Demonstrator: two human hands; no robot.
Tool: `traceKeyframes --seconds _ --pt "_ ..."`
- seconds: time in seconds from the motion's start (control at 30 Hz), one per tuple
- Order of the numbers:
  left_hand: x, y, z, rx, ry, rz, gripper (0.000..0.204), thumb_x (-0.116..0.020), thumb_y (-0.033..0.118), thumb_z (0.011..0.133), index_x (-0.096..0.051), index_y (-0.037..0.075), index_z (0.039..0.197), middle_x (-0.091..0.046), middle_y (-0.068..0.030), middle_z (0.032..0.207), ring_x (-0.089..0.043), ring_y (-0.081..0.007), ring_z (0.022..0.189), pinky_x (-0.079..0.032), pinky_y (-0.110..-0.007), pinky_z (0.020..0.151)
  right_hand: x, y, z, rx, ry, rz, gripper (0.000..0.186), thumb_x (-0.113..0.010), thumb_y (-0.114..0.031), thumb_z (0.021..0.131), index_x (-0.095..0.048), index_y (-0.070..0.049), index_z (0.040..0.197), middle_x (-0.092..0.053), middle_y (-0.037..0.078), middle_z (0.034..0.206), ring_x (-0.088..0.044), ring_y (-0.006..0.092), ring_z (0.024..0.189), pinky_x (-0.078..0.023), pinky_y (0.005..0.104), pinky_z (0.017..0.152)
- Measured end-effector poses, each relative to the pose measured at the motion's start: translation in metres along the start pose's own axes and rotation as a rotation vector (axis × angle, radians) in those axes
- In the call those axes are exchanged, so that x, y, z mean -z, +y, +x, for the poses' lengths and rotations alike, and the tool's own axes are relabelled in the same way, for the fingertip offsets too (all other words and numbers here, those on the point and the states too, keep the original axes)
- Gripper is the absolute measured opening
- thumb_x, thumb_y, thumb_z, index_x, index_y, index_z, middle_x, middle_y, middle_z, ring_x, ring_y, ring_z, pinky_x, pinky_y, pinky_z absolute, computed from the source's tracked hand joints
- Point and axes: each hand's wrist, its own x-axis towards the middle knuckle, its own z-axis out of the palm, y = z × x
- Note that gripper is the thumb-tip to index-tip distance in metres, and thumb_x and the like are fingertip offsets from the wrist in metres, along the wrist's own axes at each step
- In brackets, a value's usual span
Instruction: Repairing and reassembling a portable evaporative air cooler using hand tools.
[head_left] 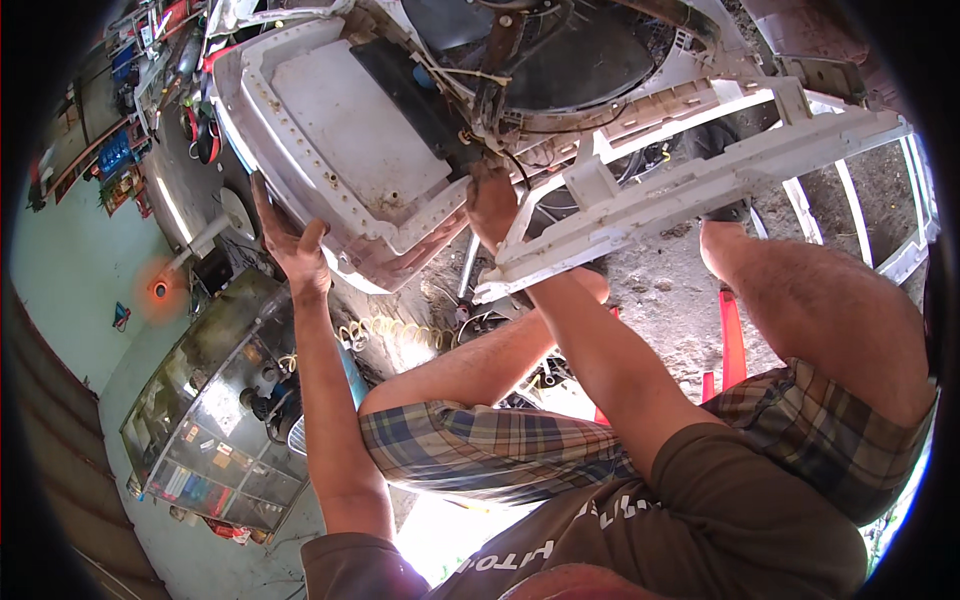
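My left hand (pixel 298 245) grips the outer edge of a grimy white plastic housing (pixel 348 150), its fingers along the rim and thumb raised. The housing has a flat inner panel, small holes along its border and a black strip (pixel 400 100). My right hand (pixel 490 205) is curled at the housing's right lower corner, beside a dark bracket and cable; what it grips is unclear. A white slotted frame piece (pixel 700 185) crosses over my right wrist, hiding part of it. Above is a large dark round opening (pixel 560 50) in the assembly.
My bent legs (pixel 800 300) frame the dusty ground (pixel 655 310), where red supports (pixel 732 335) stand. A coiled yellow hose (pixel 390 330) lies below the housing. To the left are a glass cabinet (pixel 190 440), a glowing orange light (pixel 160 290) and cluttered tools (pixel 200 135).
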Motion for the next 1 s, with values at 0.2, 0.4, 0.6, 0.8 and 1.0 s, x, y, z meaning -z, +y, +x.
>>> traceKeyframes --seconds 0.2,0.4,0.6,0.8,1.0 --pt "0.009 -0.003 -0.005 0.021 0.024 0.055 0.112 -0.072 0.026 0.062 -0.026 0.003 0.162 -0.033 -0.0167 0.163 -0.033 -0.0314 0.149 -0.025 -0.043 0.124 0.012 0.01 -0.009 0.042 -0.165 0.149 0.034 -0.058 -0.032 0.103 -0.067 -0.003 0.119 -0.068 0.029 0.089 -0.068 0.0476 0.088 -0.052 0.0544 0.074" --pt "0.009 -0.011 0.0 -0.036 0.04 0.068 0.111 -0.07 0.025 0.06 -0.03 0.004 0.161 -0.04 -0.0176 0.157 -0.043 -0.0329 0.141 -0.034 -0.042 0.119 -0.008 0.003 0.007 -0.057 -0.175 0.481 0.055 -0.055 -0.051 0.104 -0.06 0.001 0.123 -0.068 0.026 0.114 -0.065 0.044 0.108 -0.05 0.0478 0.094" --pt "0.0 -0.002 0.001 0.04 0.01 0.0 0.112 -0.073 0.023 0.063 -0.024 0.007 0.163 -0.046 -0.0135 0.151 -0.055 -0.0243 0.119 -0.053 -0.032 0.086 -0.016 0.021 0.022 0.144 -0.226 0.365 0.053 -0.062 -0.044 0.101 -0.059 0.003 0.125 -0.067 0.027 0.116 -0.061 0.0444 0.116 -0.046 0.0469 0.101" --pt "0.021 -0.003 -0.006 0.039 0.04 0.064 0.108 -0.069 0.02 0.063 -0.027 0.011 0.163 -0.048 -0.013 0.148 -0.056 -0.0224 0.113 -0.053 -0.032 0.08 -0.018 0.004 0.007 -0.041 -0.395 0.43 0.06 -0.056 -0.05 0.103 -0.055 0.003 0.131 -0.064 0.031 0.12 -0.058 0.0476 0.117 -0.043 0.0502 0.105" --pt "0.011 0.003 -0.007 0.051 0.042 0.015 0.107 -0.067 0.019 0.062 -0.029 0.012 0.161 -0.046 -0.0139 0.148 -0.054 -0.0263 0.119 -0.056 -0.035 0.08 -0.03 0.024 0.015 -0.046 -0.399 0.259 0.075 -0.045 -0.055 0.106 -0.046 0.011 0.143 -0.053 0.036 0.14 -0.048 0.0465 0.135 -0.034 0.0423 0.116"
